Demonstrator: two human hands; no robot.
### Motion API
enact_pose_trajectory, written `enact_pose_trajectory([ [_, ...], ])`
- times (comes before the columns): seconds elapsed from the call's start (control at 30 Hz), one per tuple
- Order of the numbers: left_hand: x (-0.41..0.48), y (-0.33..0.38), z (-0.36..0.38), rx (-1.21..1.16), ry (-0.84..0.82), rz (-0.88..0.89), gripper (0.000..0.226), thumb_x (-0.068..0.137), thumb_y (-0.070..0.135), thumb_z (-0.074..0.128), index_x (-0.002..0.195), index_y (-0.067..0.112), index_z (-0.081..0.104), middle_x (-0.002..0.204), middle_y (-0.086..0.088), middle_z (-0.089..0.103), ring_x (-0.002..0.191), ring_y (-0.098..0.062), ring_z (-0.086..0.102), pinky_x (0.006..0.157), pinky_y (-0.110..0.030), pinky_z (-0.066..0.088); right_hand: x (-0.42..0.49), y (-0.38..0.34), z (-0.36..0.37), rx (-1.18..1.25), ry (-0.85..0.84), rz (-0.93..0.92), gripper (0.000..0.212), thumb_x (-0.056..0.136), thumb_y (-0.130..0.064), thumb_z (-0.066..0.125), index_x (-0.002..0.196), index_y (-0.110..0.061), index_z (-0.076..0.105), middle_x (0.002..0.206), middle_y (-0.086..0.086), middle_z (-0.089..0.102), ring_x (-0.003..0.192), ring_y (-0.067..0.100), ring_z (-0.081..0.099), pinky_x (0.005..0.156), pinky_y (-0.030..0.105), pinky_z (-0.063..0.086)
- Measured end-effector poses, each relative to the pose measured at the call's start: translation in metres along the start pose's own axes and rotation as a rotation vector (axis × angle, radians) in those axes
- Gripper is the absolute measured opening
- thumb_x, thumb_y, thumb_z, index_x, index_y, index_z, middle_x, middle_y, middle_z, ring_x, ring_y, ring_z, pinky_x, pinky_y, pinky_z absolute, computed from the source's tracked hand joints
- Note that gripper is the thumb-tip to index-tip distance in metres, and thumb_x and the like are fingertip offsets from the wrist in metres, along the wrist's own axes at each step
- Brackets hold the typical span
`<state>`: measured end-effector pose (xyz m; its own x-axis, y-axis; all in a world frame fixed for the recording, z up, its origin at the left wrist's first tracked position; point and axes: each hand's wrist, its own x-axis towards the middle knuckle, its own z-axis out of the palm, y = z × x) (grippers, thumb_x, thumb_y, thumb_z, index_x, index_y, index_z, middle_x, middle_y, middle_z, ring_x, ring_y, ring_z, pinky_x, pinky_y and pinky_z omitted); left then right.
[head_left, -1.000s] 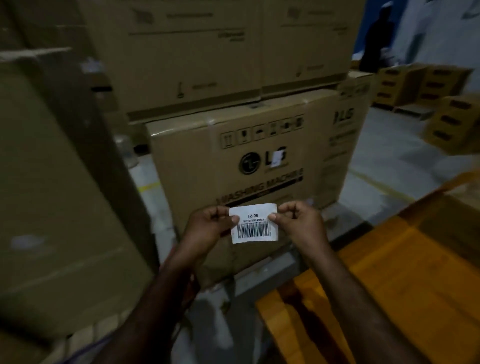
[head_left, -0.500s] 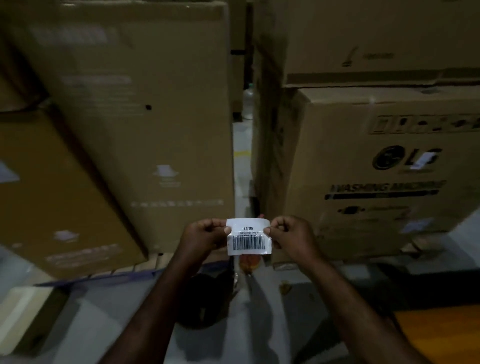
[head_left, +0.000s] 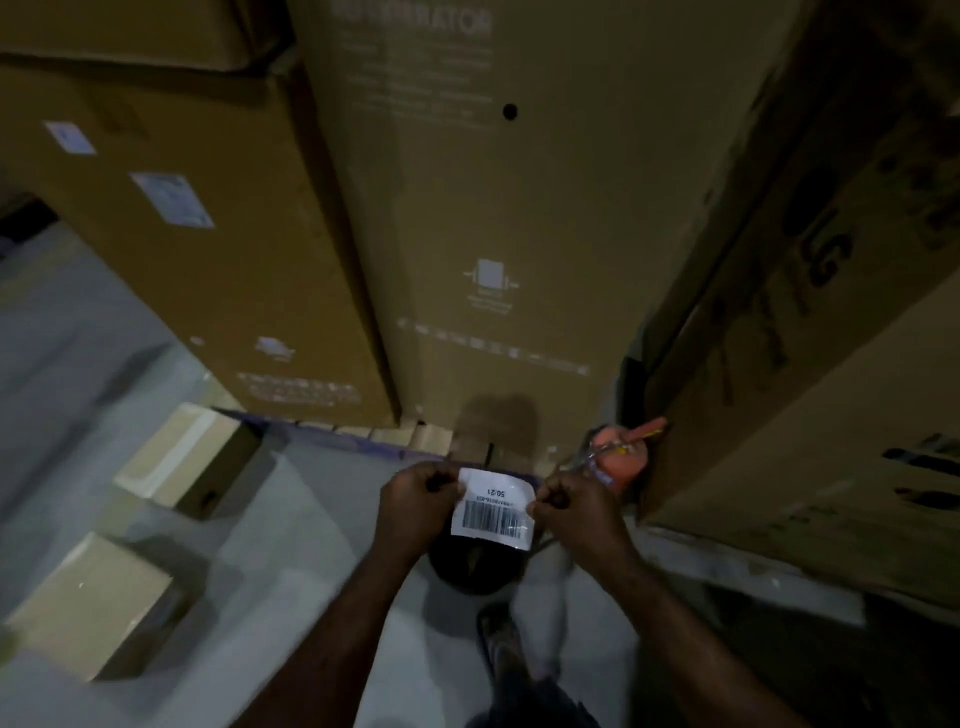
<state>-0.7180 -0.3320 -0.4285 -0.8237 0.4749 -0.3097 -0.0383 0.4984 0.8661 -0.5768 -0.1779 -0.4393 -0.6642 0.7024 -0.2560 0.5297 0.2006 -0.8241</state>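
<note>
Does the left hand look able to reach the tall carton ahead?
Likely yes: nothing stands between the left hand and the tall carton, but its fingers pinch the barcode label, shared with the right hand.

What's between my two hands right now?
A white barcode label, pinched at its upper corners by the left hand and right hand, seen in the head view.
</note>
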Motion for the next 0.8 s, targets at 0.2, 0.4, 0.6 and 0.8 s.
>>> enact_pose_trajectory([
  [0.2,0.059,-0.031,0.019,0.202,0.114,-0.118,0.007,0.078,0.012,0.075,0.074,0.017,0.071,0.074,0.0,0.071,0.077,-0.018,0.067,0.064,-0.013,0.039,0.066,0.022,0.053,0.015,-0.093,0.136,0.034,0.073,-0.002,0.079,0.063,-0.024,0.056,0.06,-0.005,0.059,0.057,0.008,0.054,0.059,0.025,0.045],
  [0.4,0.134,-0.086,0.053,0.339,0.026,-0.197,0.02,0.081,0.008,0.066,0.098,0.012,0.077,0.101,-0.007,0.077,0.098,-0.023,0.069,0.085,-0.022,0.044,0.142,0.084,0.11,-0.101,-0.168,0.243,0.03,0.079,-0.005,0.073,0.064,-0.027,0.058,0.068,0.006,0.067,0.07,0.031,0.066,0.068,0.047,0.057],
  [0.6,0.188,-0.168,0.094,0.412,-0.145,-0.249,0.036,0.076,0.026,0.05,0.09,0.005,0.075,0.099,-0.016,0.074,0.096,-0.036,0.068,0.084,-0.038,0.053,0.195,0.156,0.174,-0.305,-0.335,0.327,0.011,0.092,-0.014,0.059,0.101,-0.014,0.066,0.098,0.01,0.067,0.097,0.029,0.063,0.083,0.032,0.047],
  [0.8,0.216,-0.239,0.111,0.39,-0.233,-0.337,0.031,0.092,0.029,0.057,0.099,0.001,0.069,0.106,-0.023,0.07,0.102,-0.039,0.064,0.083,-0.034,0.048,0.218,0.204,0.235,-0.519,-0.283,0.321,0.026,0.099,-0.018,0.05,0.112,-0.005,0.069,0.124,0.018,0.063,0.117,0.035,0.056,0.095,0.035,0.039],
])
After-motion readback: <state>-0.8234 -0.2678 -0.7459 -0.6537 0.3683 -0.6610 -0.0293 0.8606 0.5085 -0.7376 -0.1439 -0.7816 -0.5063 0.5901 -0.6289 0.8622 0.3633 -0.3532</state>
